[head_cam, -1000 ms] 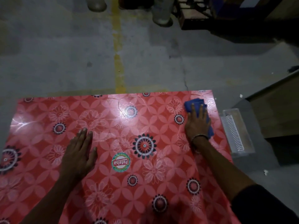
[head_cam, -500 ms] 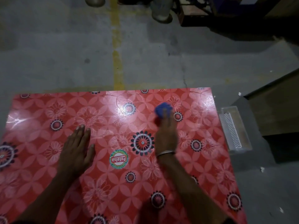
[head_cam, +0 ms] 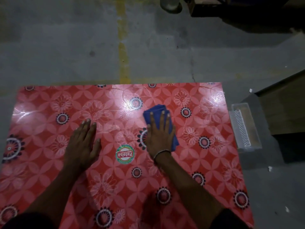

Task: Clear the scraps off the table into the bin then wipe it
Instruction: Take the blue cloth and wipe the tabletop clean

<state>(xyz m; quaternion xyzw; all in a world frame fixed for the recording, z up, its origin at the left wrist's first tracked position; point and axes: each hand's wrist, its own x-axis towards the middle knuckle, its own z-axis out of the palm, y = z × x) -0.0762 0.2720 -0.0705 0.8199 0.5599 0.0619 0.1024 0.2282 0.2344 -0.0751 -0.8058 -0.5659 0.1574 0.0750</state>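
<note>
A person's right hand, fingers straight and spread, presses a folded blue cloth flat onto the table just right of frame centre; nothing is pinched, the palm simply bears down on it. The cloth's far edge pokes out past the fingertips, & a strip shows along the hand's right side. A thin bangle circles that wrist. The left hand, left of centre, lies flat & open w/ fingers together, holding nothing, apparently bracing the glossy red floral cover. A round "Patelsa" sticker sits between the two wrists.

No scraps visible on the cover, so the job looks to be in its wiping stage. A clear plastic bin stands on the floor just off the table's right edge, mid-frame; contents can't be made out. Small white bits dot the concrete floor at lower right, near the bin. A faded yellow line runs up the floor toward top centre.

Risks from here, as it looks: the cover is slick & shiny, so a hard push could ruck it or slide it if the bracing hand lifts. An open-palm hold may let the cloth bunch & slip out on a fast stroke. A sweep too far right could send cloth or crumbs past the bin onto the floor.
</note>
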